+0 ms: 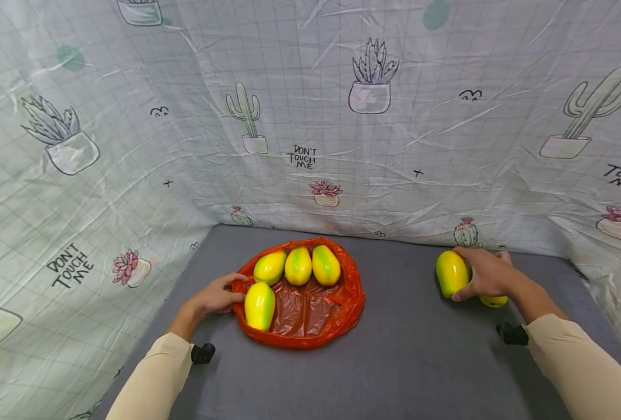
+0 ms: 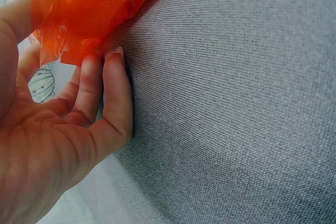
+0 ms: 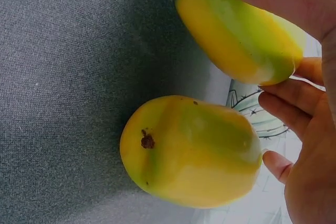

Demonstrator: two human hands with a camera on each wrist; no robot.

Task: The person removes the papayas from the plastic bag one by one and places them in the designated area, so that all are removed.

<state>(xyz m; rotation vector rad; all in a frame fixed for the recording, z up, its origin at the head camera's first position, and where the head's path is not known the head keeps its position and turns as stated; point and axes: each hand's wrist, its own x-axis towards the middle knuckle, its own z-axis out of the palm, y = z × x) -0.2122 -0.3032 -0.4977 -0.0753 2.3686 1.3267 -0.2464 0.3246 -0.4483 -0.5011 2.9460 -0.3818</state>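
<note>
Right hand (image 1: 486,273) grips a yellow-green fruit (image 1: 451,274) on the right side of the grey table (image 1: 404,350), thumb at one end, fingers at the other; can't tell if it's lifted. Skin is glossy: probably firm, bit slippery, modest weight, could bruise. End-to-end hold should do; wrapping the middle is likely safer. Second fruit (image 3: 191,153) sits just beside, near the little finger, crowding that side. Left hand (image 1: 217,296) pinches the red bag (image 1: 356,303) at its left rim, thumb opposite fingers. Thin plastic, likely floppy. Four fruits (image 1: 298,265) inside, three at back, one front left; raised rim could snag.
</note>
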